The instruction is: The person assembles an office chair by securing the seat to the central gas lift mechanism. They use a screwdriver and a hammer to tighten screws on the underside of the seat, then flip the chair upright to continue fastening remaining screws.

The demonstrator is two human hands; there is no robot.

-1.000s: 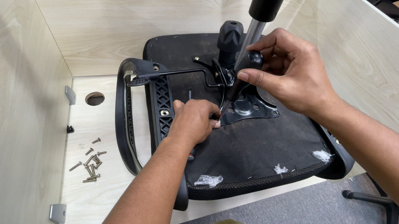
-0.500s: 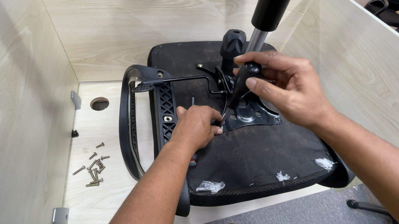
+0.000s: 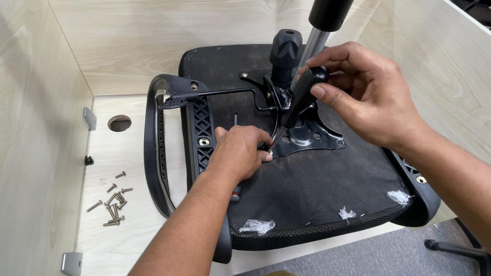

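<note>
Right hand [image 3: 373, 99] shifted slightly right, fingers pinching screwdriver [image 3: 299, 100] handle; tip at metal plate [image 3: 309, 139] on upturned chair seat [image 3: 302, 181]. Left hand [image 3: 241, 152] curled, steadying tip. Rigid tool, handle probably slippery: grip handle firmly.

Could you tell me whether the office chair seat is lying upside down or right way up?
Upside down: the seat shows its underside, with the metal plate facing up.

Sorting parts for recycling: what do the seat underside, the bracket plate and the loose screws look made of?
Seat underside: black woven fabric, matte and dusty-looking. Bracket plate: seemingly painted or dark-coated metal, with a slight sheen and punched holes. Loose screws: metal, dull silver to brownish; coating unclear.
</note>
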